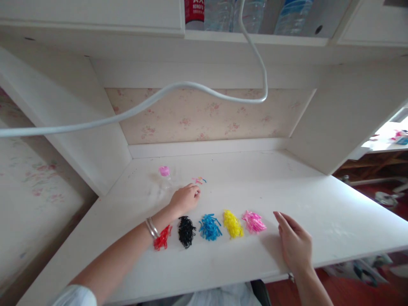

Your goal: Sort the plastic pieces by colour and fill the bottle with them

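Observation:
My left hand point(185, 198), with silver bangles on its wrist, is over the table just below a small mixed cluster of coloured bands point(199, 180). Its fingers are curled together, and whatever they hold is too small to see. My right hand point(296, 244) is closed at the right of the row, thumb and forefinger pressed together; nothing can be made out between them. Five piles of small rubber-band-like pieces lie in a row: red pile point(162, 238), partly behind my left wrist, black pile point(186, 232), blue pile point(210, 227), yellow pile point(233, 224) and pink pile point(254, 222).
A clear bottle with a pink cap point(164, 171) stands behind my left hand. The white tabletop point(255, 182) runs between side panels. A white cable point(185, 85) hangs across the view. Overhead, a shelf holds several plastic bottles point(219, 15).

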`<act>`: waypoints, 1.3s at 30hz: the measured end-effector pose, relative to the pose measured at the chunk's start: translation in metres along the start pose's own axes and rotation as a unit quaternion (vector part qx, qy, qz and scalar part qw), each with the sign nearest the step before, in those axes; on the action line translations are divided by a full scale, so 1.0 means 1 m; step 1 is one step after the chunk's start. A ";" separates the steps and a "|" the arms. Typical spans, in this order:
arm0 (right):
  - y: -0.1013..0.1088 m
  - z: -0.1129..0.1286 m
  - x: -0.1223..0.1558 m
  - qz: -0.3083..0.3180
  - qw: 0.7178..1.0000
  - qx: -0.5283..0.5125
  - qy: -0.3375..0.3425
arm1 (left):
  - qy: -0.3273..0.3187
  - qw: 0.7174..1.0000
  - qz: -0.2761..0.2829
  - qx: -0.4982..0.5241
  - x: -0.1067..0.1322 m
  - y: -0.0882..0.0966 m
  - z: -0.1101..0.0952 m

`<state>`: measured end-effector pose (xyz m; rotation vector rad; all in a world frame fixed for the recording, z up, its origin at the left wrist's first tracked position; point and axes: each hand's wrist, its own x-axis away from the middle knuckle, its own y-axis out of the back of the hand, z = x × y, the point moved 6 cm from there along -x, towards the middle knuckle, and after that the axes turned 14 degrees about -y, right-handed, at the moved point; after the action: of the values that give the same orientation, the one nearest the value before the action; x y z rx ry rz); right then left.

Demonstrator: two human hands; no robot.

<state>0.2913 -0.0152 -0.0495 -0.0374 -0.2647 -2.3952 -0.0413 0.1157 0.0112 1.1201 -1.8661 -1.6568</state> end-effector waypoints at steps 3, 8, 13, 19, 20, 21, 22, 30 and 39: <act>-0.004 0.001 -0.001 0.015 0.999 -0.018 -0.022 | 0.001 0.999 0.016 -0.032 -0.025 -0.013 0.010; -0.006 0.002 -0.005 0.033 0.998 -0.040 -0.043 | 0.005 0.997 0.042 -0.071 -0.047 -0.027 0.015; -0.007 0.002 -0.005 0.048 0.997 -0.034 -0.050 | 0.004 0.996 0.049 -0.080 -0.053 -0.028 0.015; -0.009 0.002 -0.005 0.063 0.997 -0.021 -0.048 | 0.010 0.998 0.015 -0.066 -0.034 -0.005 0.012; -0.009 0.002 -0.005 0.062 0.997 -0.020 -0.047 | 0.012 0.998 0.008 -0.062 -0.026 0.001 0.012; -0.009 0.002 -0.004 0.061 0.997 -0.018 -0.046 | 0.014 0.998 0.001 -0.058 -0.017 0.007 0.013; -0.009 0.001 -0.004 0.062 0.997 -0.014 -0.047 | 0.017 0.998 -0.006 -0.055 -0.006 0.013 0.014; -0.012 -0.001 -0.002 0.071 0.996 0.038 -0.049 | 0.073 0.996 -0.049 -0.017 0.112 0.033 0.028; -0.018 0.004 0.003 0.072 0.994 0.070 -0.033 | 0.089 0.993 -0.044 0.065 0.157 0.024 0.028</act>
<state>0.2770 -0.0035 -0.0481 -0.0690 -0.4456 -2.2294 -0.1636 0.0110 -0.0041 1.3735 -1.8555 -1.4453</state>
